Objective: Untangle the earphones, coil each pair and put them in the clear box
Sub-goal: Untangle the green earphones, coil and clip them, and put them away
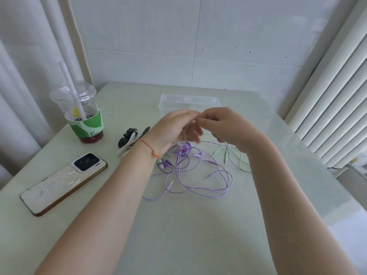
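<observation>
Table (198, 225): pale top; everything sits on it
Clear box (189, 102): at the far side, upright, just behind both hands
Left hand (174, 130): raised in front of the clear box; blurred, fingers curled, a thin cord hangs from it; exact pinch I cannot tell
Right hand (224, 126): beside the left, fingertips meeting it; thumb and fingers pinched tight, apparently on the same cord
Earphones (198, 171): purple and green tangle on the table, nearer than the clear box, under the hands
</observation>
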